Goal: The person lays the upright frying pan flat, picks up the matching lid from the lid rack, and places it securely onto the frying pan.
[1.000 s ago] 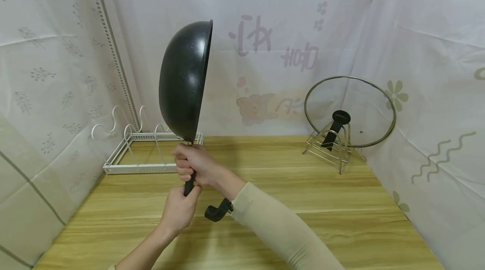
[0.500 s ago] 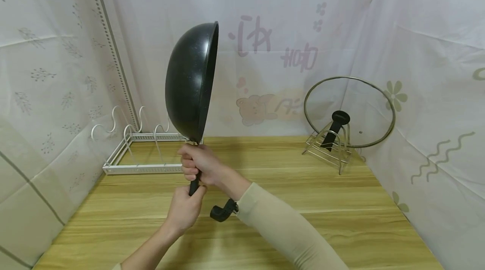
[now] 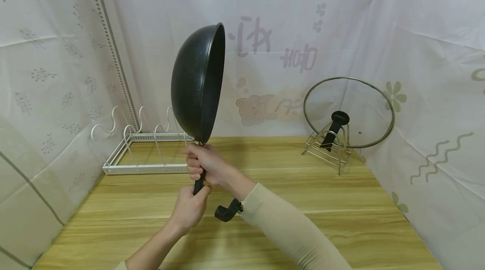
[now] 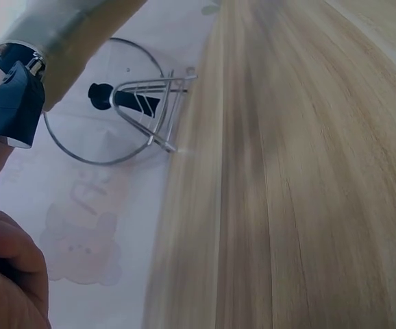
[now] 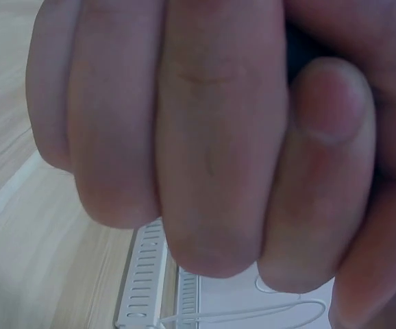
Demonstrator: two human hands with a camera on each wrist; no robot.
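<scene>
Two hands share the handle (image 3: pixel 198 186) of the wok (image 3: pixel 190 84): the fingers (image 3: pixel 195 169) of the right hand (image 3: pixel 207 163) curl round its upper part, the left hand (image 3: pixel 189 207) grips just below. With the wok on edge above the fingers, firm, even pressure should resist twisting.

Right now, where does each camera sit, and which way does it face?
Head: worn on the person's head, facing forward and down at the wok; the left hand and right hand both show.
Left wrist: worn there, looking across the wooden table towards the lid; the right sleeve and part of a hand show.
Right wrist: worn there, close up on the right hand's curled fingers, with the white rack behind.
Head and left wrist both show the lid.
</scene>
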